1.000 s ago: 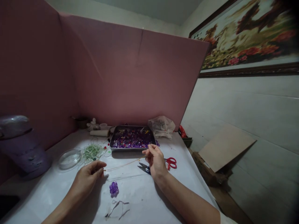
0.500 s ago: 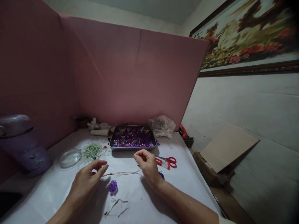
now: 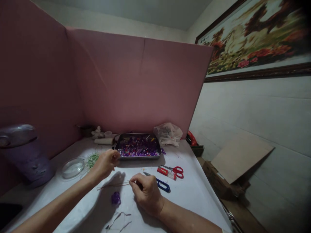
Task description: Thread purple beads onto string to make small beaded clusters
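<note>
My right hand (image 3: pixel 147 192) pinches one end of a thin brown cord (image 3: pixel 114 185), which lies leftward in a loose loop over the white tabletop. My left hand (image 3: pixel 105 165) is raised just left of the tray's near corner, its fingers curled together; whatever they may hold is too small to see. Below the cord sits a purple beaded piece (image 3: pixel 116 198). Several short dark cord scraps (image 3: pixel 119 220) lie nearer the front. Partly behind my right hand are blue-handled thread snips (image 3: pixel 163 185).
A metal tray (image 3: pixel 141 158) of purple and mixed beads stands ahead. Red-handled scissors (image 3: pixel 178 171) and a red-and-clear lighter-like object (image 3: pixel 166 172) lie to the right. Leftward are green threads (image 3: pixel 93 160), a clear round dish (image 3: pixel 73 168) and a purple flask (image 3: pixel 28 158). A plastic bag (image 3: pixel 168 134) rests behind.
My left hand has moved up and forward, away from the cord, toward the tray. My right hand has come left and nearer, uncovering the snips.
</note>
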Demonstrator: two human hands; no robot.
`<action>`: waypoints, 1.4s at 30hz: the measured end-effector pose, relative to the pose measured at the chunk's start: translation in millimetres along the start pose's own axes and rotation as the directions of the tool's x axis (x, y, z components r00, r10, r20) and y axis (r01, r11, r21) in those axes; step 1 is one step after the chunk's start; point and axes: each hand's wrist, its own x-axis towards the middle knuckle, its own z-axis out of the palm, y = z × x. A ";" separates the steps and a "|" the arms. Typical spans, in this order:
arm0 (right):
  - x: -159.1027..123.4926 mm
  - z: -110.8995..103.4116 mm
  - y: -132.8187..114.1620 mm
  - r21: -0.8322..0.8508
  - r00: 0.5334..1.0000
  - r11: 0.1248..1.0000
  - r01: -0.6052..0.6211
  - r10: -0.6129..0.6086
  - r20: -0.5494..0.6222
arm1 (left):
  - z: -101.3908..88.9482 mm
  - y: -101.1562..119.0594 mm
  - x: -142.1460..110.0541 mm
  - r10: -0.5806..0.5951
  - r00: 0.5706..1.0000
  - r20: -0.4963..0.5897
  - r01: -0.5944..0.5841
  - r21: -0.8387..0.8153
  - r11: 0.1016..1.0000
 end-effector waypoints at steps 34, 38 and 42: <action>3.9 5.8 10.0 -0.030 0.989 0.989 0.144 -0.144 -0.013 | 39.4 33.4 133.0 0.097 0.969 0.226 -0.150 0.227 0.962; 2.6 5.8 8.3 -0.020 0.992 0.992 0.127 -0.127 -0.005 | 36.9 30.0 120.9 0.120 0.939 0.321 -0.192 0.201 0.961; 1.6 7.2 8.1 -0.026 0.992 0.991 0.128 -0.128 -0.010 | 45.0 30.8 111.0 0.080 0.930 0.357 -0.177 0.247 0.953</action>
